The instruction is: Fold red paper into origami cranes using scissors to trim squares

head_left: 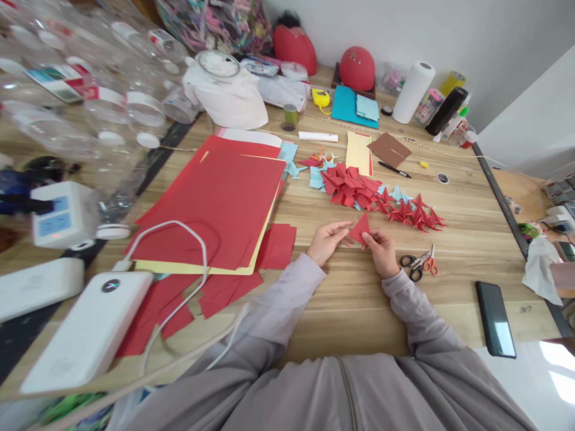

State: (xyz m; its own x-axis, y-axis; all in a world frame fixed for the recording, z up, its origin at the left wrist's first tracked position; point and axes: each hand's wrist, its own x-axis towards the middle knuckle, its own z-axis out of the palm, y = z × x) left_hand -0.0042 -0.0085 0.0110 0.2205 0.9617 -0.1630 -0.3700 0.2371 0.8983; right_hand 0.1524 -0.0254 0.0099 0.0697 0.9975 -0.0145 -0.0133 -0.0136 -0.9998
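A small red paper (360, 230) folded into a triangle is pinched between the thumb and fingers of my right hand (381, 250). On its other side, my left hand (329, 238) has its fingers stretched out toward the paper's left edge; whether the fingertips touch it I cannot tell. Just beyond both hands lies a pile of folded red paper pieces (353, 187), with pointed red paper cranes (415, 212) at its right and some light blue ones among them. Two pairs of scissors (420, 262) rest on the table right of my right hand.
Left of my hands lie large red paper sheets (238, 203) and cut red pieces (277, 246). A white power bank (90, 329) with a cable sits at the near left, plastic bottles (108, 108) behind it. A phone (495, 317) lies near the right edge, a tape roll (442, 178) farther back.
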